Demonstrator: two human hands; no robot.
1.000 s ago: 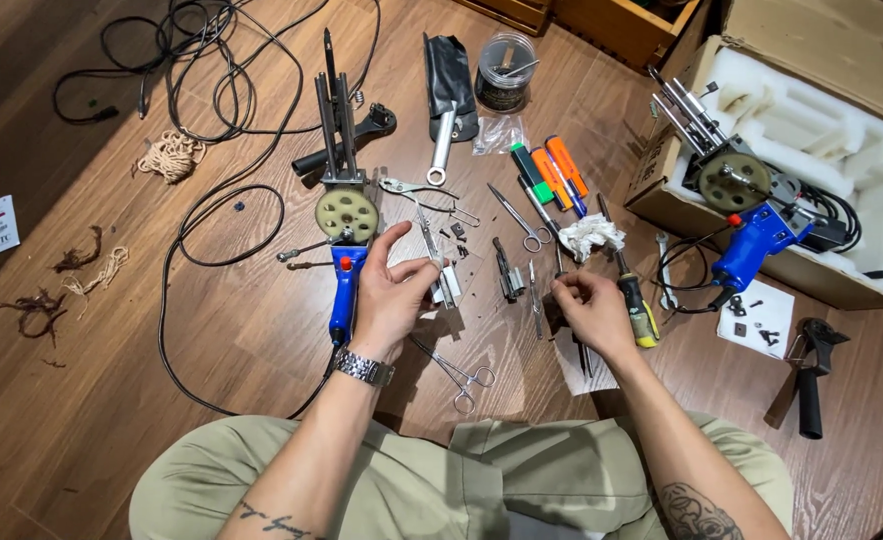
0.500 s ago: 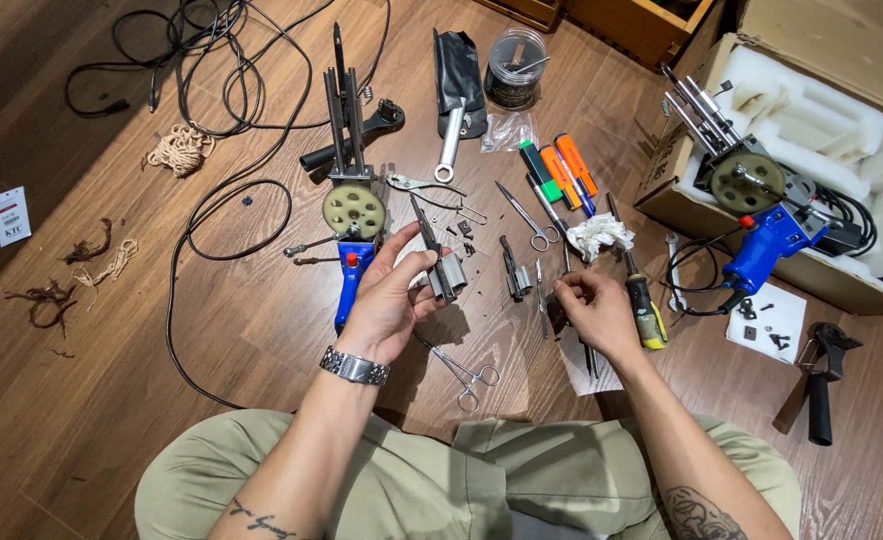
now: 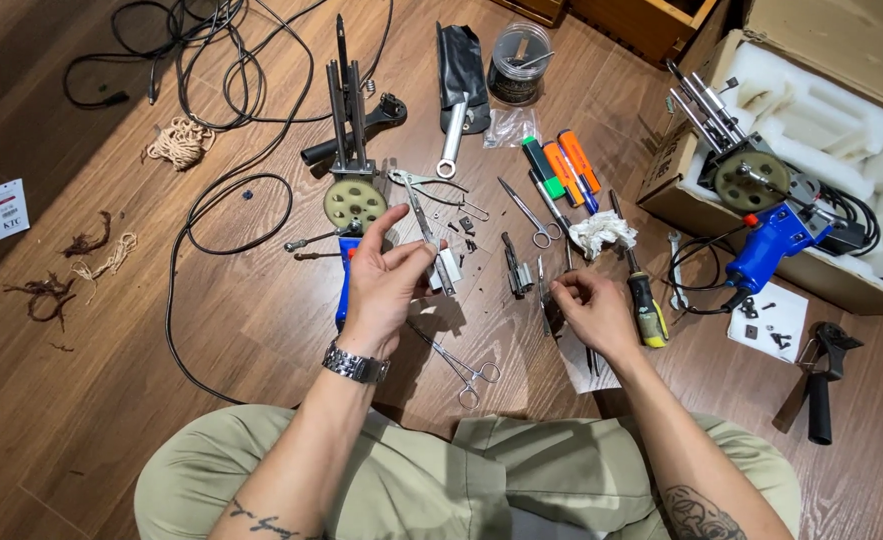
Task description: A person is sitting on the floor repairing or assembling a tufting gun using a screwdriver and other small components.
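- Sitting on the wooden floor [image 3: 161, 330] with my knees apart, I held my left hand [image 3: 386, 285] raised in front of me, wrist bent back, a metal watch [image 3: 355, 365] on the wrist.
- My left fingers were pinched around a small metal assembly [image 3: 439, 262], a thin rod with a pale block at its lower end, lifted just above the floor.
- My right hand [image 3: 589, 310] lay lower and to the right, fingertips drawn together over small parts beside a white paper sheet [image 3: 586, 368]; whether it actually gripped anything I could not tell.
- Between my hands stood a small grey metal part [image 3: 516, 272], and steel forceps [image 3: 461, 362] lay near my left wrist.
- Just behind my left hand lay a blue-handled tool with a round beige gear [image 3: 353, 203].
- A yellow-and-black screwdriver [image 3: 645, 305] rested just right of my right hand.
- The floor was brown planks, strewn with black cables [image 3: 211, 215] and bits of twine.
- At the upper right, a cardboard box [image 3: 666, 170] lined with white foam held a second blue tool [image 3: 769, 240].
- A white tag [image 3: 8, 208] with red print lay far left.
- Green and orange markers [image 3: 561, 165] lay near a clear round tub [image 3: 518, 62].
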